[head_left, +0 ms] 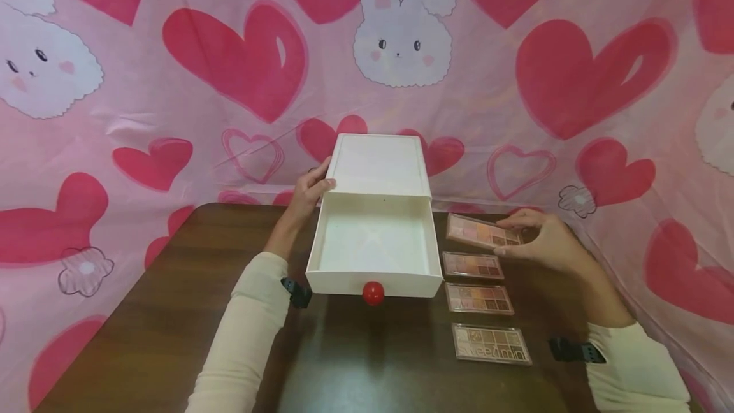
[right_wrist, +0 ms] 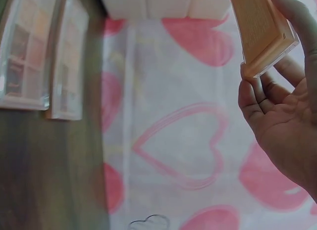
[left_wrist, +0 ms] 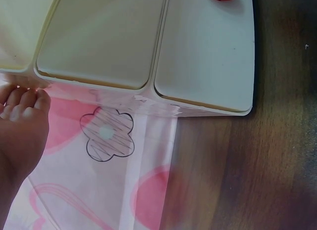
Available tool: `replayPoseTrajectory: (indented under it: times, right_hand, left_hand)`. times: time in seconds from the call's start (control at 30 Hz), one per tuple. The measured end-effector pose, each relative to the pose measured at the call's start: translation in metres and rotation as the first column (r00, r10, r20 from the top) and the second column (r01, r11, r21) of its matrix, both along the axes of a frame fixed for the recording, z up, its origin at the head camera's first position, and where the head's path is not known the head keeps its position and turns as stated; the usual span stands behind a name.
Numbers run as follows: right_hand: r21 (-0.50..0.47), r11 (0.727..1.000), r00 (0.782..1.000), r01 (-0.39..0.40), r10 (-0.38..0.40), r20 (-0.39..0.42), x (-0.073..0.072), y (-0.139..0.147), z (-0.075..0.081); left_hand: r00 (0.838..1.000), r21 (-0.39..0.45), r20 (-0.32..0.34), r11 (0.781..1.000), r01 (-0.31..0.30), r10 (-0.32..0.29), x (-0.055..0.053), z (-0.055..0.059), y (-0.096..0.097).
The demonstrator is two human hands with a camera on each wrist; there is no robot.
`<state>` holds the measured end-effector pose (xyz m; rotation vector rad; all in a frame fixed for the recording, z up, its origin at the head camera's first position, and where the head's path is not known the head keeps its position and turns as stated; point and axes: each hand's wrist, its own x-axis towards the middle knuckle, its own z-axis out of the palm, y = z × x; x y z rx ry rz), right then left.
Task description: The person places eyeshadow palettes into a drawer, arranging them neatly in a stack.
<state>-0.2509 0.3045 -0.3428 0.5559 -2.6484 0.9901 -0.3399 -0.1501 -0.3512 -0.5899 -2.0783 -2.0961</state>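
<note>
A white drawer unit stands on the table with its top drawer pulled out; a red round knob is on the drawer's front. My left hand rests against the unit's left side, the thumb near the top front edge. In the left wrist view the fingers touch that side and are partly cut off. My right hand pinches an eyeshadow palette by its right end. Its orange-brown underside and the bent fingers show in the right wrist view.
To the right of the drawer lie three more palettes in a column: a pinkish one, an orange-brown one and a beige one. A pink heart-and-rabbit cloth hangs behind the dark wooden table.
</note>
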Motion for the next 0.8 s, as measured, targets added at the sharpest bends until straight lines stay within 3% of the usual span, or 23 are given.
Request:
replayPoseTrajectory:
  times: [0.2,0.4,0.63,0.8]
  right_hand:
    - [0.045,0.999,0.999,0.009,-0.007,-0.042,0.013,-0.006,0.019]
    - [0.028,0.999,1.0,0.028,-0.028,-0.005,0.023,-0.009,0.029]
    - [0.073,0.997,0.999,-0.001,0.004,-0.04,0.037,-0.027,0.046]
    - [0.114,0.992,0.994,-0.055,0.065,-0.087,0.039,-0.044,0.054]
  left_hand:
    - [1.0,-0.004,0.003,1.0,0.004,-0.004,-0.002,-0.002,-0.001]
    - [1.0,-0.001,-0.003,1.0,0.002,-0.002,-0.002,-0.002,-0.001]
    - [1.0,-0.005,-0.002,1.0,-0.014,0.014,-0.001,-0.002,-0.001]
    - [1.0,-0.005,0.001,1.0,-0.015,0.015,-0.003,-0.002,-0.001]
